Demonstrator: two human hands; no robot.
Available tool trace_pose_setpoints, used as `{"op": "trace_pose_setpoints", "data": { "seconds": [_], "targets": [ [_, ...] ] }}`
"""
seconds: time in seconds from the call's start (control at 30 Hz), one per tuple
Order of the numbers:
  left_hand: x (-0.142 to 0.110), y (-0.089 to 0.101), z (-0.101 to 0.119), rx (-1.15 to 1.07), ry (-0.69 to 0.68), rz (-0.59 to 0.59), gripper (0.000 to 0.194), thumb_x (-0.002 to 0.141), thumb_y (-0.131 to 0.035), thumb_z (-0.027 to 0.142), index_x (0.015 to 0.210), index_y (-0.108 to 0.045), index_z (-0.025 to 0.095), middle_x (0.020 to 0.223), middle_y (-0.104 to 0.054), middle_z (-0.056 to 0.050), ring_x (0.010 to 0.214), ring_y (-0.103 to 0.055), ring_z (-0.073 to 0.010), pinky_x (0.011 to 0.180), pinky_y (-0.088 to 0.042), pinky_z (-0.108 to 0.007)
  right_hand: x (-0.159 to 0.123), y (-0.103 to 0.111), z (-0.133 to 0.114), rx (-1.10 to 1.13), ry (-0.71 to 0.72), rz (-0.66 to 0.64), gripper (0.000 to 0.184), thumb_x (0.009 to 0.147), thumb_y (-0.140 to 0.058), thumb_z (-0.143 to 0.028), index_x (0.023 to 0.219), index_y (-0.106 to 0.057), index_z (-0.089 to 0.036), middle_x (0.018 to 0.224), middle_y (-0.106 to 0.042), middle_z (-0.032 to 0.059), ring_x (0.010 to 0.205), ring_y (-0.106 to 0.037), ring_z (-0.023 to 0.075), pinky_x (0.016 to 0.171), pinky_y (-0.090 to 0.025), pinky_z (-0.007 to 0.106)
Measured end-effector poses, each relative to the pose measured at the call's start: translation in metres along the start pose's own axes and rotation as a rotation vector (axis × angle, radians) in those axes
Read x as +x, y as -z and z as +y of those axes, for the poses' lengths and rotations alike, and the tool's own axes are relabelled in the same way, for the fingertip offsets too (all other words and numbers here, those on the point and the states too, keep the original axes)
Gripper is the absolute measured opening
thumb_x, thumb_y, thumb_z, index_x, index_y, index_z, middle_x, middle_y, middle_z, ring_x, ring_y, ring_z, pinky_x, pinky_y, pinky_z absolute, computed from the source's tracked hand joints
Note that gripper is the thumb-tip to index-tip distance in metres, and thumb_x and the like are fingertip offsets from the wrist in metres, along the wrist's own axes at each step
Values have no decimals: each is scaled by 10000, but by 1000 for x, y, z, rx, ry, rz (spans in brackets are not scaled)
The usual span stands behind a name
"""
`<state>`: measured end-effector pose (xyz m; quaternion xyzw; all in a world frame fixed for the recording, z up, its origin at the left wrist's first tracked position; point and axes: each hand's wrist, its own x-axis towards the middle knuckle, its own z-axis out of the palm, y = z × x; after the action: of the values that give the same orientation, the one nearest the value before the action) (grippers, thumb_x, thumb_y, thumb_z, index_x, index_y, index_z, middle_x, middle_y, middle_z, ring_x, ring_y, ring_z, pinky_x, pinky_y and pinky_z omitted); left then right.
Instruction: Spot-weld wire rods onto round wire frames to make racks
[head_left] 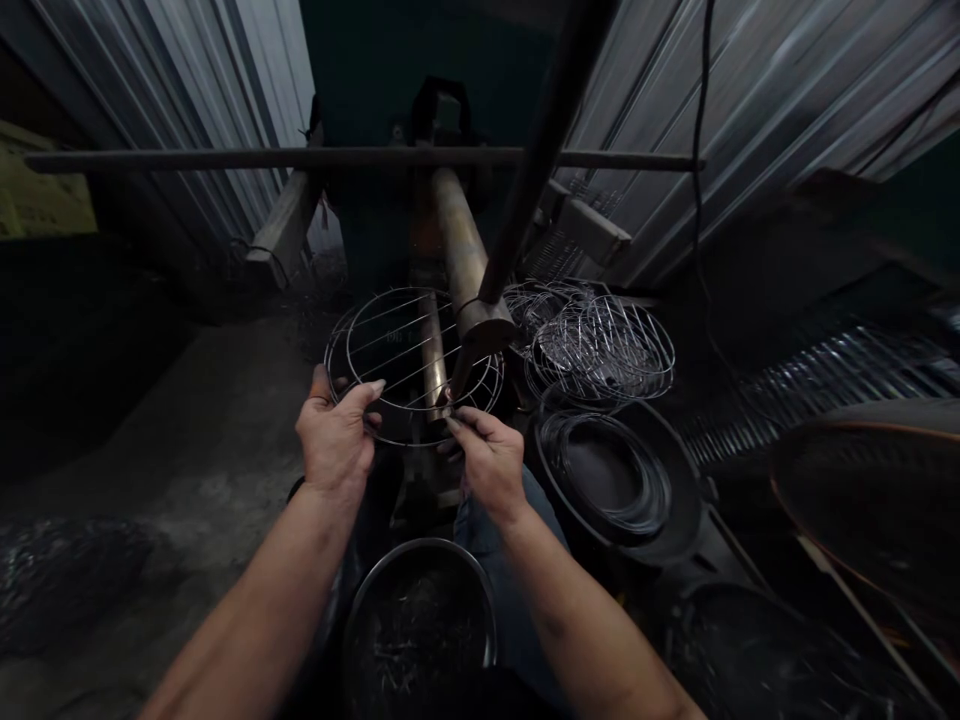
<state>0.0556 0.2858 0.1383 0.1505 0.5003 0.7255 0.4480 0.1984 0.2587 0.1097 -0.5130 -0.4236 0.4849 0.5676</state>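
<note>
A round wire grille [412, 365], made of concentric rings and parallel straight wires, is held up in front of me. My left hand [337, 435] grips its near left rim with the fingers spread. My right hand [487, 460] pinches the near right edge of the grille between thumb and fingers, close to a joint in the wires. Under the grille runs a steel pipe [433, 345], and a dark rod with a thick metal collar [484, 325] comes down over its right side.
A thicker steel tube [459, 240] rises behind the grille. Finished wire grilles [600, 350] lie heaped to the right, above a black tub of coiled wire [604, 475]. A metal bowl of wire scraps [420, 548] sits between my knees. Corrugated metal sheets [660, 110] line both sides.
</note>
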Motion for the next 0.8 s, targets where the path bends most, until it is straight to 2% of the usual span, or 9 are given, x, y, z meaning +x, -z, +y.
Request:
{"op": "trace_pose_setpoints", "data": {
  "seconds": [0.37, 0.57, 0.63, 0.73, 0.77, 0.8],
  "targets": [
    [9, -3, -5, 19, 59, 59, 596, 413, -793, 160, 958, -554, 181, 782, -506, 35, 562, -502, -87, 389, -321, -184, 5, -4, -13, -17, -46, 5, 226, 666, -666, -344, 777, -693, -149, 560, -606, -25, 451, -575, 127, 390, -432, 202],
    [10, 0, -5, 49, 99, 4, 610, 460, -765, 129, 1024, -544, 199, 715, -510, 38, 590, -496, -103, 442, -320, -203, 9, 0, -11, -83, -24, -58, 199, 739, -626, -351, 761, -661, -156, 585, -587, -30, 463, -580, 116, 387, -414, 189],
    [15, 2, -5, 104, 92, -3, 612, 490, -766, 146, 1058, -547, 203, 721, -532, 25, 620, -519, -123, 474, -348, -224, 2, 6, -7, -144, 71, -54, 205, 787, -606, -356, 848, -661, -168, 677, -623, -13, 532, -612, 126, 439, -455, 204],
    [27, 4, -4, 154, 86, -17, 555, 532, -780, 207, 1042, -561, 192, 728, -547, 8, 645, -540, -150, 503, -361, -251, -29, 17, 7, -410, 338, -12, 193, 864, -563, -318, 970, -671, -199, 918, -659, 40, 771, -639, 153, 656, -532, 263],
    [32, 5, -3, 157, 86, -22, 533, 540, -782, 217, 1024, -561, 187, 724, -549, 4, 647, -543, -156, 509, -363, -259, -44, 21, 15, -540, 390, -59, 184, 882, -543, -292, 964, -681, -202, 957, -653, 54, 826, -629, 159, 714, -530, 274],
    [37, 5, -1, 156, 86, -25, 518, 539, -785, 213, 1005, -559, 185, 719, -551, 1, 648, -546, -163, 516, -366, -266, -62, 25, 24, -685, 398, -163, 182, 890, -528, -263, 930, -694, -197, 956, -647, 64, 850, -621, 165, 746, -524, 279]
  ]
}}
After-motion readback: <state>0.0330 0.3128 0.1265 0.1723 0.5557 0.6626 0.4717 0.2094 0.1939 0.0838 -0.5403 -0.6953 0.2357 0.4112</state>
